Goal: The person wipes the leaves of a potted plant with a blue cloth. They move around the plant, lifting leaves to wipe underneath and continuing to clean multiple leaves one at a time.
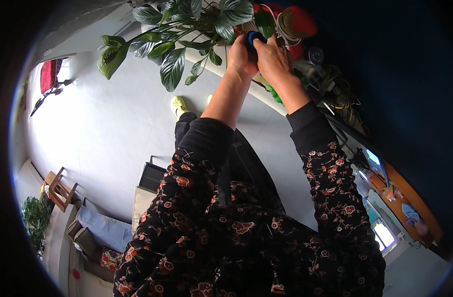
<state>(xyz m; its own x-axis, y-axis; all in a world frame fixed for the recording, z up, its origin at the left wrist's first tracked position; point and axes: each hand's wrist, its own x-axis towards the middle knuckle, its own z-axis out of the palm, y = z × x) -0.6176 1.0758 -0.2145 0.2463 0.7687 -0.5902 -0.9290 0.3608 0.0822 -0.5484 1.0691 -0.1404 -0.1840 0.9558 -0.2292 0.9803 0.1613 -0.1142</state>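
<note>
My left hand [240,57] and my right hand [274,58] meet at the top of the view, over a pale cabinet top [211,61]. Between them they grip a small dark object with a blue rim [253,38]. Fingers cover much of it, so its kind is hard to tell. Broad green leaves of a potted plant [172,68] spread to the left of my hands, a few close to my left fingers. Just beyond my right hand lie a red item [299,22] and a looped white cord [284,35].
A metal can [315,55] and tangled cables [345,92] lie right of my hands, near a flat screen [375,159]. Green decoration [274,94] hangs by the cabinet edge. Below are my yellow clogs [178,104] on grey tiles. Farther off stand a wooden stool [61,189] and a sofa [104,226].
</note>
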